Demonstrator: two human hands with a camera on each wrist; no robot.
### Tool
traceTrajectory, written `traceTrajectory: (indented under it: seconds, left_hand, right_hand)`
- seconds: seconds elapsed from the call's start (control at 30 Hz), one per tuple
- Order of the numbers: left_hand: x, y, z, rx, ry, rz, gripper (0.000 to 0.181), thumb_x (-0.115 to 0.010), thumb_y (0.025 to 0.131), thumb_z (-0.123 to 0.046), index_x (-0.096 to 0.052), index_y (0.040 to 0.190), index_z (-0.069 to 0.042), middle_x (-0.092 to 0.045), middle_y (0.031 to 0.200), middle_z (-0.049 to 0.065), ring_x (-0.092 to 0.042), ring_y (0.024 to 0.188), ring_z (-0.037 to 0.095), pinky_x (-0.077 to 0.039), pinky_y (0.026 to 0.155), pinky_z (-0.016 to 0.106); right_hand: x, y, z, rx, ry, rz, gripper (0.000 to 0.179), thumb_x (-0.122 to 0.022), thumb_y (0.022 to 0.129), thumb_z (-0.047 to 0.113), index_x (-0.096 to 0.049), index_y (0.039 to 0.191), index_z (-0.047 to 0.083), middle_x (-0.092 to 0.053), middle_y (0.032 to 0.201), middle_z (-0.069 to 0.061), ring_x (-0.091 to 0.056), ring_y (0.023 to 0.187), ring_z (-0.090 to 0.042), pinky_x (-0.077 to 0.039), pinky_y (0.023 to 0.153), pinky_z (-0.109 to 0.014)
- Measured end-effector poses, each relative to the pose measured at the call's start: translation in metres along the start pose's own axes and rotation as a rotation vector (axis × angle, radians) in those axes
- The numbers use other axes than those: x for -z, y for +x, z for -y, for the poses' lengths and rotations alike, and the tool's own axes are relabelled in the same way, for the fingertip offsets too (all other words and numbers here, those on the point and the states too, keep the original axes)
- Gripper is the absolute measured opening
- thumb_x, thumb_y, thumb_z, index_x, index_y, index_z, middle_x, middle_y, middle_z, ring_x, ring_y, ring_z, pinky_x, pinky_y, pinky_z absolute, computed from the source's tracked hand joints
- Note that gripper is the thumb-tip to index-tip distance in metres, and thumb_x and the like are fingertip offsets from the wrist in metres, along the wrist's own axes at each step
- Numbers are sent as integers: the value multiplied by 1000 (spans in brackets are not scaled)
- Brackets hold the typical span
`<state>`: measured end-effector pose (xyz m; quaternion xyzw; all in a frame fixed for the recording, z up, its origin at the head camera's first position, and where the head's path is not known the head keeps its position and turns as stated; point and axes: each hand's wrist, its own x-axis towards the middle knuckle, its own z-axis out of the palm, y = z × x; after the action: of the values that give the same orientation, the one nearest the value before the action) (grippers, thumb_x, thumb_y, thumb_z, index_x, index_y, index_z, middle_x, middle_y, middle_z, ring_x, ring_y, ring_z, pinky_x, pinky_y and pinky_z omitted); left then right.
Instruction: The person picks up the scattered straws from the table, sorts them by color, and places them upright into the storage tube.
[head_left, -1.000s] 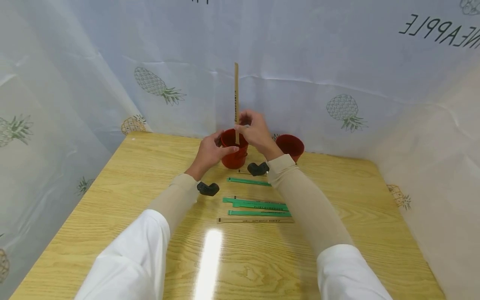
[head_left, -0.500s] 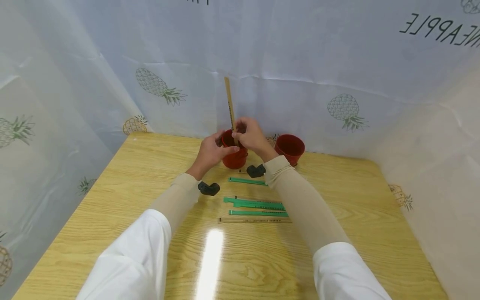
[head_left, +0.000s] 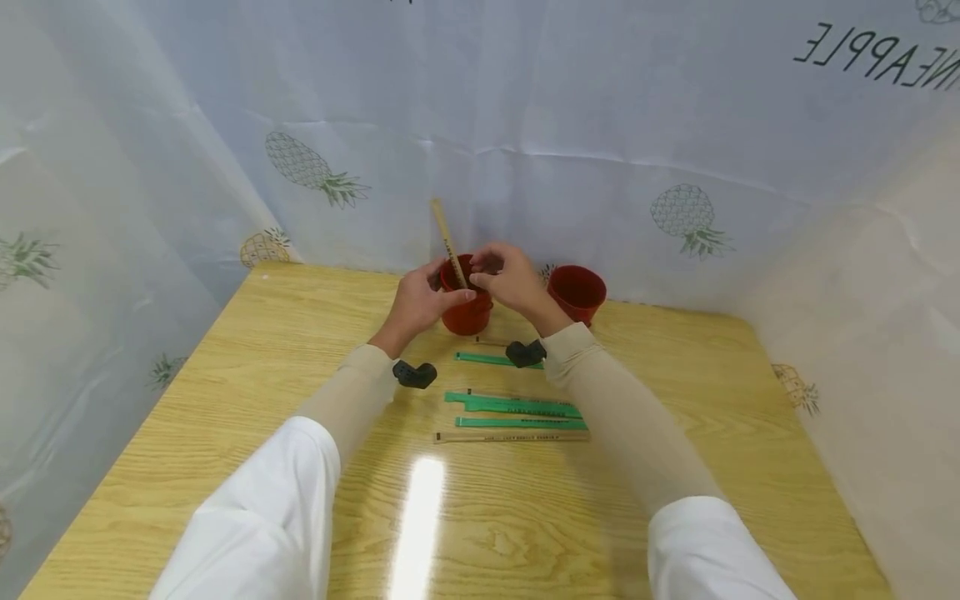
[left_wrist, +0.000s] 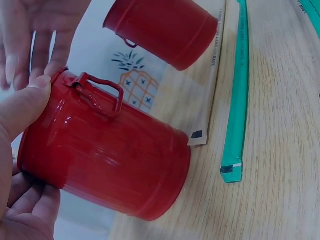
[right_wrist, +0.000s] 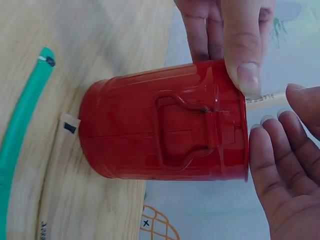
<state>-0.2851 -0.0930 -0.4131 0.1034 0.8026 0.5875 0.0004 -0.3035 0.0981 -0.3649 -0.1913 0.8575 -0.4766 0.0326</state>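
A small red metal bucket (head_left: 467,320) with a wire handle stands on the table near the back curtain. My left hand (head_left: 420,302) grips it by the rim, thumb across the near side and fingers round the far side, as the left wrist view (left_wrist: 25,115) also shows. A long tan printed paper stick (head_left: 442,223) leans to the left inside the bucket, its lower end hidden by the wall. My right hand (head_left: 512,279) hovers right at the bucket's right rim. In the right wrist view its thumb and fingers (right_wrist: 280,170) are apart, with nothing between them.
A second red bucket (head_left: 585,312) stands to the right, behind my right wrist. Several green sticks (head_left: 517,423) and tan sticks (head_left: 510,437) lie in rows on the wooden table (head_left: 300,500). A pineapple-print curtain (head_left: 570,125) hangs close behind the buckets.
The tan stick has gone down into the bucket and tipped left. My right hand has lowered with it, let it go and drawn slightly right. My left hand stays on the bucket.
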Motion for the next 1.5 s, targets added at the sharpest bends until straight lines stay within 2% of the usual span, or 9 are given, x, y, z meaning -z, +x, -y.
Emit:
traceTrajectory:
  seconds: [0.4,0.57,0.73,0.97,1.27,1.5]
  left_hand:
    - [0,0,-1,19,-7,0,75,-82,91,-32,-48,157,-16,-59,152,9,-57,142,30,-53,112,48]
    - [0,0,-1,20,-3,-4,73,-82,91,-33,-51,154,-17,-61,151,8,-57,142,30,-53,113,48]
    - [0,-1,-2,13,-5,-4,71,-82,91,-32,-52,153,-15,-61,150,9,-58,141,30,-54,112,47]
    - [0,-1,-2,11,-1,2,68,-82,92,-30,-54,151,-14,-62,148,10,-60,138,31,-55,110,48]
    - [0,0,-2,12,0,3,69,-83,91,-32,-54,151,-14,-62,148,9,-59,139,31,-55,110,49]
    - [0,-1,-3,37,-7,3,71,-83,91,-31,-52,153,-15,-60,151,8,-57,141,31,-55,110,49]
  right_hand:
    - [17,-53,-9,11,91,4,26,-72,97,9,-69,121,-2,-71,114,-16,-67,103,-27,-61,92,-34]
    - [22,-72,-15,4,119,9,25,-72,98,10,-69,121,2,-71,114,-17,-68,104,-26,-60,91,-28]
    - [27,-87,-23,-23,128,1,23,-74,97,10,-71,118,5,-73,111,-16,-70,100,-21,-60,87,-24]
    - [36,-110,-36,-60,160,-9,24,-75,95,8,-71,118,2,-73,112,-21,-71,96,-15,-61,85,-21]
    - [53,-145,-60,-122,89,15,22,-74,96,9,-73,116,-2,-72,120,-23,-68,98,-6,-59,86,-22]
    - [61,-170,-85,-184,42,44,25,-74,97,12,-76,116,-4,-74,122,-21,-70,105,-19,-60,84,-24]
